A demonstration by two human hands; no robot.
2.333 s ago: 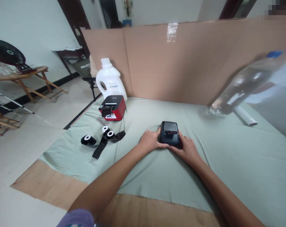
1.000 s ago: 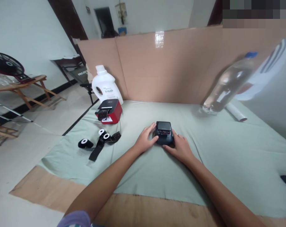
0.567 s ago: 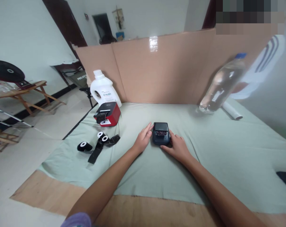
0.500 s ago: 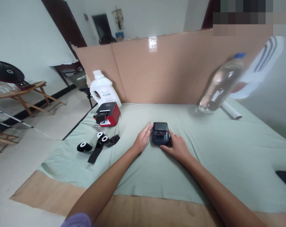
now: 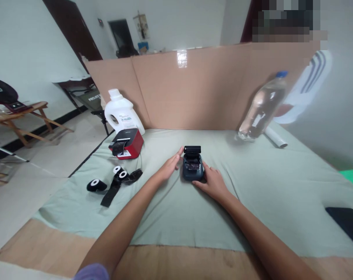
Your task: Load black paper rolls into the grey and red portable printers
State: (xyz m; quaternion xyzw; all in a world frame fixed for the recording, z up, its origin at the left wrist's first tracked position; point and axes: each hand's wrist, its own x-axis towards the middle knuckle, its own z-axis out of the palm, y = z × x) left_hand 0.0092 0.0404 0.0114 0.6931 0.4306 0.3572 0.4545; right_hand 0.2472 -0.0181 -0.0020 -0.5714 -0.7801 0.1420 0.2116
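Observation:
A small dark label printer [image 5: 193,173] sits on the green cloth in the middle, its lid [image 5: 192,149] tipped up and back. Inside the opened body, a dark roll or strip shows. My right hand [image 5: 214,181] grips the printer's right side and front corner, thumb at the front edge. Along its left side rests my left hand [image 5: 169,168], fingers stretched out and close to the lid; whether they press on it is hard to tell. To the left lie black label rolls [image 5: 96,185] with white cores, and loose black strips [image 5: 110,194].
A red and black printer [image 5: 132,144] and a white jug [image 5: 124,112] stand at the back left. A cardboard screen [image 5: 194,93] closes the far side. At the right are a water bottle [image 5: 262,109], a white tube [image 5: 277,138], a person's sleeve [image 5: 310,85] and a dark flat object [image 5: 345,223].
The small printer's lid has swung from closed to open. Both hands keep nearly the same places beside it. The whole view has shifted slightly.

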